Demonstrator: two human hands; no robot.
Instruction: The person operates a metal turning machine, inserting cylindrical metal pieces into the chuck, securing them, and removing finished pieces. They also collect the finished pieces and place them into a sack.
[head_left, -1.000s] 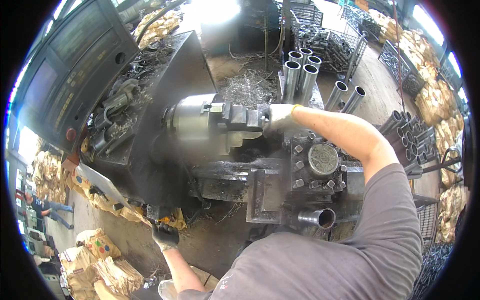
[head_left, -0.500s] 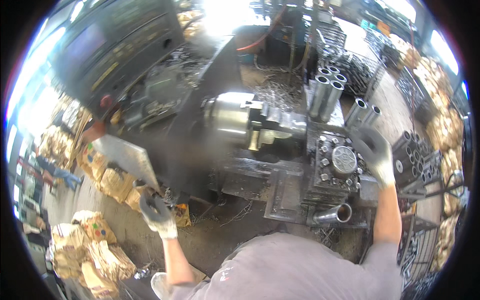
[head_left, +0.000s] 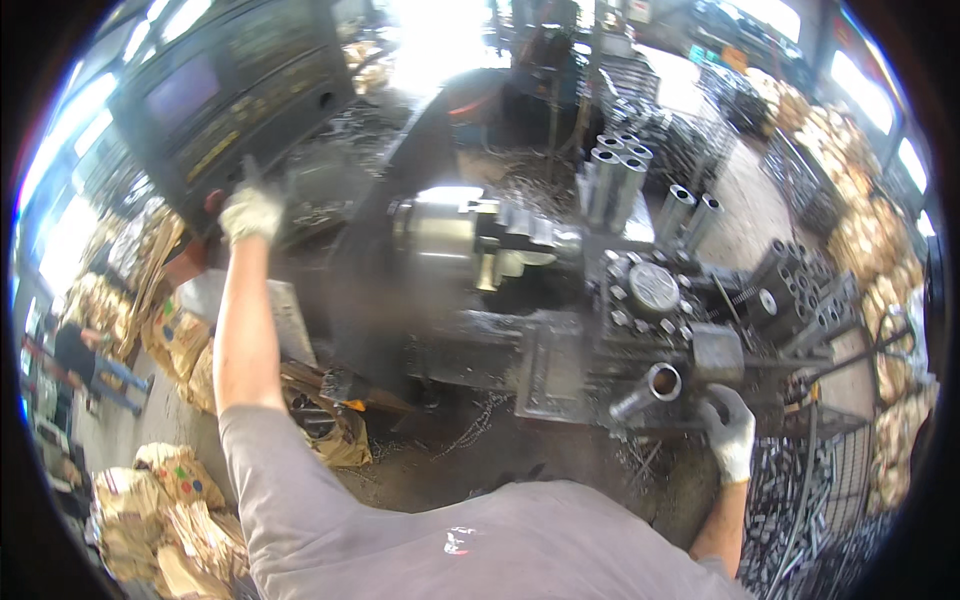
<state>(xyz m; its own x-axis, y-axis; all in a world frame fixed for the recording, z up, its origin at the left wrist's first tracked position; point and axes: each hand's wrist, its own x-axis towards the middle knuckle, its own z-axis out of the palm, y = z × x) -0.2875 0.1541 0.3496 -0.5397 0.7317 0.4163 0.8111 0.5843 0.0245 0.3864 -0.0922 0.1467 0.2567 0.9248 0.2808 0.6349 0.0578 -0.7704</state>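
My left hand (head_left: 250, 212), in a pale work glove, reaches up to the dark machine control panel (head_left: 235, 95); its fingers look stretched out, though motion blurs them, and nothing shows in them. Low on the right, my right hand (head_left: 728, 432) wears a white glove with a grey palm. Its fingers are loosely curved and apart, with nothing visible between them. Just left of it, a short steel tube (head_left: 640, 394) rests tilted at the front of the lathe carriage. Behind that sits the bolted tool post (head_left: 655, 288). The lathe chuck (head_left: 445, 228) is at the centre.
Upright steel tubes (head_left: 615, 185) stand behind the tool post, with more tubes (head_left: 800, 285) stacked on the right. A wire bin (head_left: 845, 475) and small metal pieces lie at lower right. Paper sacks (head_left: 165, 500) are at lower left. Another person (head_left: 95, 365) is far left.
My left hand has moved up from beside the sacks to the control panel. My right hand has come down from beside the tool post to near the tilted tube. The view has shifted.
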